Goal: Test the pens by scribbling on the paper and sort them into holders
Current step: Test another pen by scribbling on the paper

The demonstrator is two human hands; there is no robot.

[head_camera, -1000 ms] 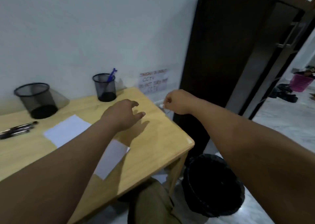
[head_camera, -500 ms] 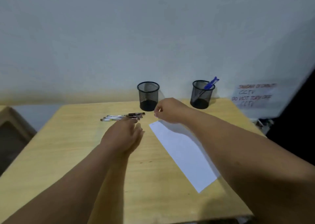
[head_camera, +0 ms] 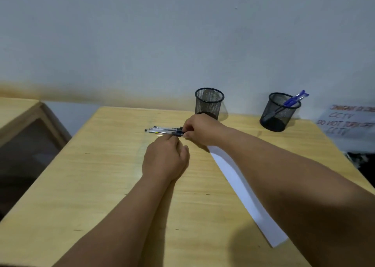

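The clear-barrelled pens with black caps [head_camera: 162,130] lie flat, long axes running left-right, just left-front of the empty black mesh holder [head_camera: 209,102]. The right hand [head_camera: 199,129] pinches their capped right ends; the left hand [head_camera: 165,159] fingertips touch them.

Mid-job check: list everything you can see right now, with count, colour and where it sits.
Loose pens: a small bunch, exact count unclear, clear barrels with dark ends, on the table left of the near holder.
Empty-looking holder: one, black mesh, at the table's back edge, behind the right hand.
Holder with pens: one, black mesh, back right of the table.
Blue pens: about two, standing tilted in that holder.
Paper: one white sheet, on the table, partly under the right forearm.
Table: one, light wood.
Notice: one, white with red lettering, on the wall at right.
Left hand: fingers at the pen bunch.
Right hand: pinches a pen's dark end.
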